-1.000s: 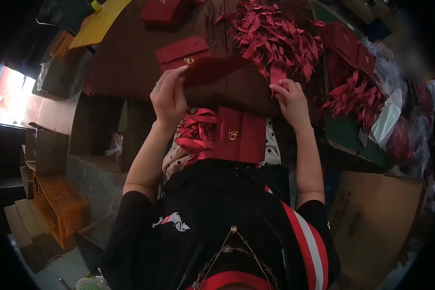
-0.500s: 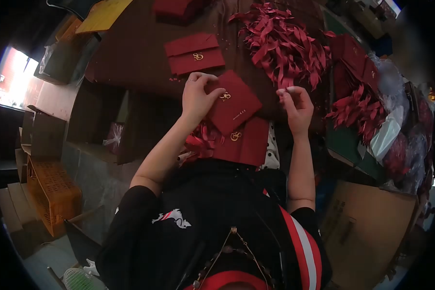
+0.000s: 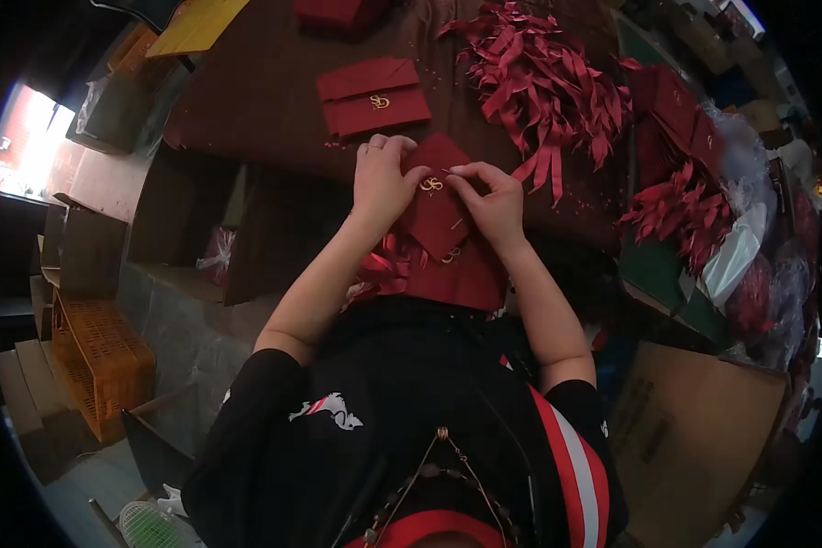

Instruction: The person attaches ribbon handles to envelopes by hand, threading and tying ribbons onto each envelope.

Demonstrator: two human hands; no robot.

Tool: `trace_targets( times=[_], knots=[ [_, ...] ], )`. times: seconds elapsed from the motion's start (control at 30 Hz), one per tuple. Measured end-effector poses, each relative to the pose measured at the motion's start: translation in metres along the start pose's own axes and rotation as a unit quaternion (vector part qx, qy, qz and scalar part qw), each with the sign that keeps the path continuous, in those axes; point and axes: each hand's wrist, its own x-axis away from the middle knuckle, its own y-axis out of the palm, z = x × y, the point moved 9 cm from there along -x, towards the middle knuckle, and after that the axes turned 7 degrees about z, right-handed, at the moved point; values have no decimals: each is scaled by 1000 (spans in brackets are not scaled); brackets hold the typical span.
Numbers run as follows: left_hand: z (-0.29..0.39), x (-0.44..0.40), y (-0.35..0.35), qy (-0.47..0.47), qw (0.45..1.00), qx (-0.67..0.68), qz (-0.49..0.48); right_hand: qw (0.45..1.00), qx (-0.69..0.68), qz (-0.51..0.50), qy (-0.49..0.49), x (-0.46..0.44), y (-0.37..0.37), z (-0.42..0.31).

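Observation:
A dark red envelope-like pouch [image 3: 440, 219] with a gold emblem is tilted cornerwise in front of me. My left hand [image 3: 385, 183] grips its upper left edge, thumb beside the emblem. My right hand [image 3: 495, 203] is closed in a pinch over the pouch's right side, just right of the emblem. Something tiny and thin shows at its fingertips, too small to name. More red pouches [image 3: 470, 281] lie on my lap under the held one. Red ribbons [image 3: 384, 260] stick out at their left, partly hidden by my left forearm.
On the brown-covered table [image 3: 247, 110] lie another red pouch [image 3: 374, 99] and a large heap of red ribbons [image 3: 553, 91]. Ribboned pouches [image 3: 676, 196] and clear plastic wrap [image 3: 744, 173] are at the right. A cardboard box [image 3: 694, 429] and an orange crate [image 3: 105, 361] flank me.
My right hand has moved left from the lower edge of the ribbon heap to the held pouch, still pinching. My left hand keeps its grip, shifted slightly right.

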Motion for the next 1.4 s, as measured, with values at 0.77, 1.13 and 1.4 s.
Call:
trace_targets(
  times=[0.77,1.13,1.4],
  knots=[
    [17,30,1,-48,978,200,-18,978,120,34,-166,2,3,-50],
    [40,41,-3,-17,984,178,2,989,40,4,-144,-5,1,-31],
    [8,37,29,-261,831,445,-209,999,-17,-18,-32,-7,-9,-9]
  ],
)
